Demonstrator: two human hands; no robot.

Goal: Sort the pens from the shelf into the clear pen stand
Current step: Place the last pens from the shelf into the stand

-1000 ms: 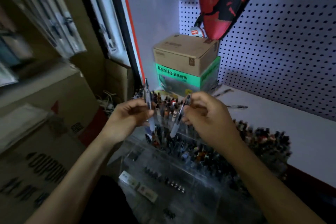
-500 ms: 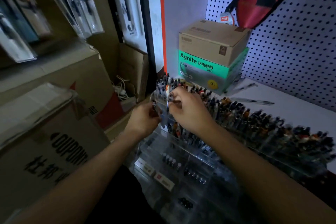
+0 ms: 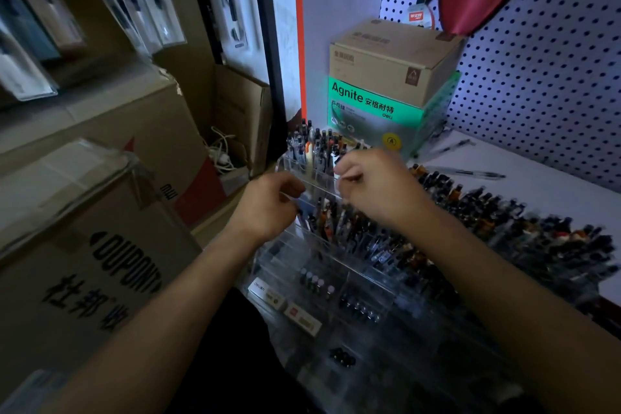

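A white pegboard wall (image 3: pixel 537 94) dotted with dark round holes rises behind a smooth white shelf (image 3: pixel 554 185). To the left stand large brown corrugated cardboard cartons (image 3: pixel 100 212), matte and printed in black, pressing close to the left forearm and leaving only a narrow gap.

On the shelf's back corner sits a glossy green printed box (image 3: pixel 379 111) with a plain square kraft cardboard box (image 3: pixel 393 57) stacked on top.

The tiered clear acrylic pen stand (image 3: pixel 353 279) fills the near edge of the shelf, its thin transparent walls stepping upward in rows; slim dark-capped pens (image 3: pixel 504 218) pack the upper tiers upright, while the lower front compartments hold only a few.

Two clear-barrelled pens (image 3: pixel 470 173) lie loose on the open white surface behind the stand, well apart from the hands.

The left hand (image 3: pixel 268 205) hovers at the stand's left end with fingers curled; whether it pinches anything is too blurred to tell. The right hand (image 3: pixel 376 185), just beside it, has curled fingers over the top rows, its grip likewise unclear.
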